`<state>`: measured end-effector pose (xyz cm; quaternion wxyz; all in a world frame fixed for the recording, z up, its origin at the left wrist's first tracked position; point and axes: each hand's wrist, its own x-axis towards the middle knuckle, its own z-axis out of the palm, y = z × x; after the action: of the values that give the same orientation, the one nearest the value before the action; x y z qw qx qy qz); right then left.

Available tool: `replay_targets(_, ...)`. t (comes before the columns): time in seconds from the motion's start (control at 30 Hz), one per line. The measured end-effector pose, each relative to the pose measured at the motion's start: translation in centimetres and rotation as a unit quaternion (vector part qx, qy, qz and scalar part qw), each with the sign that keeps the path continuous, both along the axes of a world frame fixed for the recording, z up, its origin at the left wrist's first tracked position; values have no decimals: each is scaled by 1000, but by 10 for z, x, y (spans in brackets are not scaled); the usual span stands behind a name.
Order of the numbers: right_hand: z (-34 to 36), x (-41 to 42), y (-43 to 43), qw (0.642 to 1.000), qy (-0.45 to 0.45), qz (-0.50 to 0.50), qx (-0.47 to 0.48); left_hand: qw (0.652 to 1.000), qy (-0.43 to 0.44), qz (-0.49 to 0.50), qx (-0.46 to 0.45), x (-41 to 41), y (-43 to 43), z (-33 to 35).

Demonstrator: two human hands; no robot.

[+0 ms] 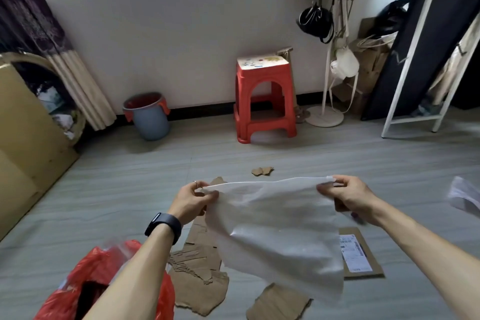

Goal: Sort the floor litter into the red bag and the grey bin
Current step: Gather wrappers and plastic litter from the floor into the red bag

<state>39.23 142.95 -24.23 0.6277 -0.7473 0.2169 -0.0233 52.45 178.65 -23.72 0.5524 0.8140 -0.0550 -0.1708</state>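
With left grip [192,200] and right grip [348,196] pinching the plastic sheet [275,231] taut, bunch it small for the red bag [61,287]

The sheet [275,228] I hold is thin, milky, translucent plastic with a soft sheen. The red bag [67,291] is glossy, crinkled plastic film. The torn cardboard [197,283] is matt brown, rough where its corrugation shows. The grey bin [153,125] is smooth plastic.
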Motion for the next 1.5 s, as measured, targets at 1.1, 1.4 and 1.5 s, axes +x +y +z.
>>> replay_targets(1.1, 15, -8, 1, 989, 37, -30, 142, 984, 89, 23, -154, -10, 8, 24)
replay_targets(1.4, 15, -2, 6, 981, -7, -39, 188, 988, 52, 38, -139, -14, 5, 26)
replay_targets(1.5, 18, -2, 9, 984, -16, -39, 171, 987, 56, 20, -148, -12, 8, 27)
